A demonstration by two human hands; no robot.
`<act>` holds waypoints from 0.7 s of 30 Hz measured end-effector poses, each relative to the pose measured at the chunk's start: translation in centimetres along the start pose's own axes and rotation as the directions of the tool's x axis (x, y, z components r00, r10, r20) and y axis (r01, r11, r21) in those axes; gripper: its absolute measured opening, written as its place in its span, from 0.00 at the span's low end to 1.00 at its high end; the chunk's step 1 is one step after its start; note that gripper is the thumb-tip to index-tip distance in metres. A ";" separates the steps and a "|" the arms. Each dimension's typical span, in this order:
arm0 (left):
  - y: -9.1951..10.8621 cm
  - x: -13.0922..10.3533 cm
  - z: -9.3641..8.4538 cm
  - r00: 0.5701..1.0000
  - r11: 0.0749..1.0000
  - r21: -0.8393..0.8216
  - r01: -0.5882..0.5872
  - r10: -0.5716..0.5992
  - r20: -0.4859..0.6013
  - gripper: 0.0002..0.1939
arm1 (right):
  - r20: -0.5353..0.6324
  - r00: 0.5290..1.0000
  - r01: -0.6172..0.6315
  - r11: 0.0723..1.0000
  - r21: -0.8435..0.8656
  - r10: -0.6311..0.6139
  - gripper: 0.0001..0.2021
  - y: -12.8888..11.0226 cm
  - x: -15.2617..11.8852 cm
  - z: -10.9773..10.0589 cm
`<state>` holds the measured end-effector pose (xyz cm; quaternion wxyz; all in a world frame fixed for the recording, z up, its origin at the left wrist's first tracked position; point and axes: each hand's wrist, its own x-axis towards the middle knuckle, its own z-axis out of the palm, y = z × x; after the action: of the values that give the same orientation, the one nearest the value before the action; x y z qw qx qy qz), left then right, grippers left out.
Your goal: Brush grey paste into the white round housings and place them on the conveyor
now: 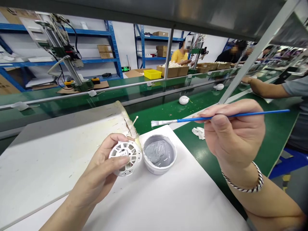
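My left hand grips a round white plastic housing with spoke-like openings, thumb across its face. Just right of it stands a white tub holding grey paste. Above and right of the tub, my right hand pinches a thin blue paintbrush between thumb and fingers. The brush lies nearly level, its pale bristles pointing left above the tub's far rim, apart from the paste. A thin pale wire end sticks up behind the housing.
White sheets cover the bench in front of me. Beyond runs a green conveyor with white round parts on it. A crumpled tissue lies near my right hand. A metal post slants at right, near a co-worker's arm.
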<state>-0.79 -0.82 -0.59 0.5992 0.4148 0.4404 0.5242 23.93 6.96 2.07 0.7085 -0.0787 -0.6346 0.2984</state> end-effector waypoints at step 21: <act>0.6 -0.8 1.1 0.987 1.000 0.009 0.009 -0.007 -0.159 0.16 | 0.005 1.000 0.000 1.000 0.006 0.000 0.07 0.2 -0.3 -0.1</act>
<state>0.04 -1.63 0.36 0.5621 0.3728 0.4911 0.5512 24.00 6.98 1.72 0.7070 -0.0758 -0.6356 0.3007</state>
